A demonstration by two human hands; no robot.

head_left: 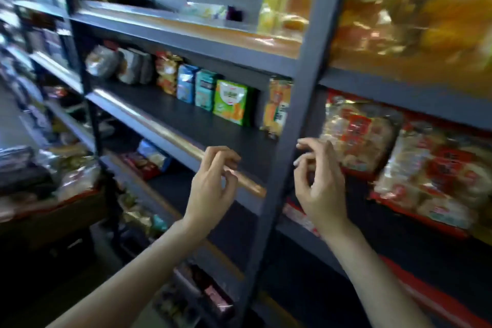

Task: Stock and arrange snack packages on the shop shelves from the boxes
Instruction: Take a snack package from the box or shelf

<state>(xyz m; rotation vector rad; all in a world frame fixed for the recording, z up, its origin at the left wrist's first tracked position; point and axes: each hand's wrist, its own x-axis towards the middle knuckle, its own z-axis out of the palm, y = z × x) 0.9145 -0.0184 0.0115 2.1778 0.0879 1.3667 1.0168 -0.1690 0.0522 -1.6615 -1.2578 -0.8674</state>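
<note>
1. Both the left hand (210,189) and the right hand (319,184) hover before the shelf (186,120), fingers loosely curled, grasping nothing.
2. The snack packs (231,101) stand upright in a row along the shelf's back, fronts facing outward.
3. An orange pack (278,106) stands tall beside the post (300,114).

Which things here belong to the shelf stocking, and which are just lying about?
Job:
left hand, empty
right hand, empty
green snack packet
orange packet
red-labelled bags
dark shelf

Just about:
cardboard box of goods
blurred small items on the top shelf
</note>
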